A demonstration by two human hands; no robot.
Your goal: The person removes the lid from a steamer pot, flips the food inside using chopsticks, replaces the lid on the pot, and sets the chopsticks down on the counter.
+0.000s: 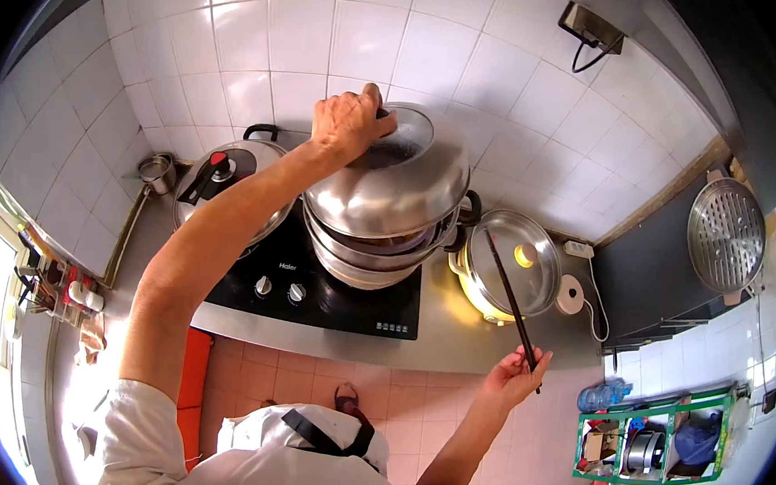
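Observation:
My left hand [350,119] is closed around the dark handle on top of a large domed steel lid [401,193] with a glass window. That lid sits over a tiered steamer pot [354,272], tilted, with a dark gap along its front edge; what lies inside is mostly hidden. Out to the right, my right hand [519,378] grips a pair of dark chopsticks [509,298] near their lower end, tips pointing up and away. The chopsticks pass above the glass lid of a yellow pot [469,290].
A pressure cooker [247,163] stands left of the steamer on the black gas stove [355,317]. Behind it is a small metal cup [157,171]. A perforated steamer plate [726,228] hangs at right. A green-framed rack [651,436] holds pots below.

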